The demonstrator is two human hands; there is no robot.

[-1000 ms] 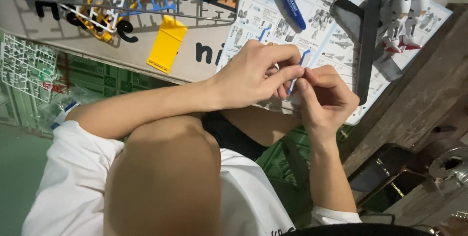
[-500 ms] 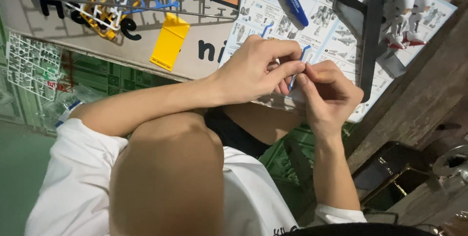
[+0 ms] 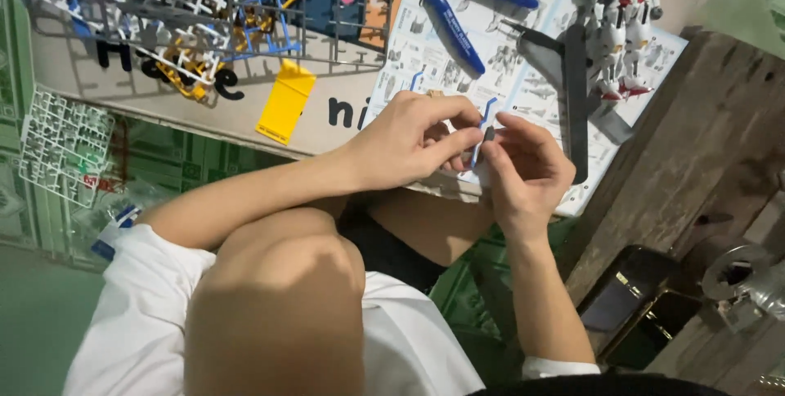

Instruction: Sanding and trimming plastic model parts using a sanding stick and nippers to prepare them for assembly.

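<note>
My left hand [image 3: 417,138] and my right hand [image 3: 527,171] meet over the near edge of a cardboard box top [image 3: 82,69]. Between the fingertips of both hands sits a small model part [image 3: 484,130], thin, blue and dark; its exact shape is partly hidden by fingers. Under the hands lies a printed instruction sheet [image 3: 425,48]. My raised knee [image 3: 282,281] fills the lower middle of the view.
Blue-handled nippers [image 3: 466,11] lie on the sheet. A white, blue and red robot model [image 3: 617,24] with dark wings stands at the right. Plastic part frames [image 3: 204,11] and a yellow tag [image 3: 284,103] lie on the box. A white frame [image 3: 64,144] rests lower left. A dark wooden surface [image 3: 703,142] is right.
The camera has tilted so the box and sheet show lower in view. Both hands stay together on the small part, with only slight finger shifts.
</note>
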